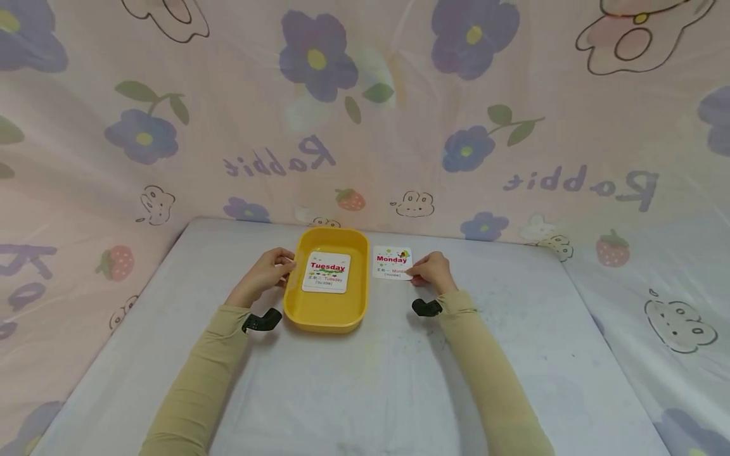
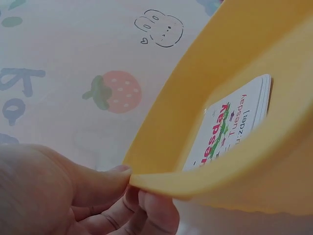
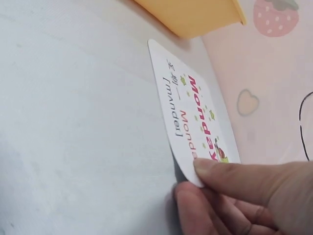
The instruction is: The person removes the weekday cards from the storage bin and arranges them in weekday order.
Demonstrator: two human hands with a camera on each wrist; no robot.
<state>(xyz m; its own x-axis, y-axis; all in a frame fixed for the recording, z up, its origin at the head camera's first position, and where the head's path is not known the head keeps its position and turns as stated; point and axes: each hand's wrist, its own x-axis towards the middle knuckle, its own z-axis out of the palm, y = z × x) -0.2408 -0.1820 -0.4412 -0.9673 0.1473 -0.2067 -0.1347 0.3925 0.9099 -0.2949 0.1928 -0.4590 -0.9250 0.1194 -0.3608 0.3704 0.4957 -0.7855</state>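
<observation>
A yellow plastic tray (image 1: pixel 326 313) stands on the table, and my left hand (image 1: pixel 263 277) pinches its left rim between thumb and fingers. Inside it lies a small stack of white cards, the top one a "Tuesday" card (image 1: pixel 326 273); the left wrist view shows several layered edges of that stack (image 2: pixel 230 122). To the right of the tray, my right hand (image 1: pixel 435 272) pinches the lower right corner of a "Monday" card (image 1: pixel 391 262). In the right wrist view, the thumb is on top of the card (image 3: pixel 188 112) and the near edge is slightly off the table.
A white-covered table (image 1: pixel 353 392) extends around the tray and toward the front. Behind it and at the sides hangs a pink curtain (image 1: pixel 388 126) printed with flowers, rabbits and strawberries. Dark wrist straps (image 1: pixel 262 320) show at both cuffs.
</observation>
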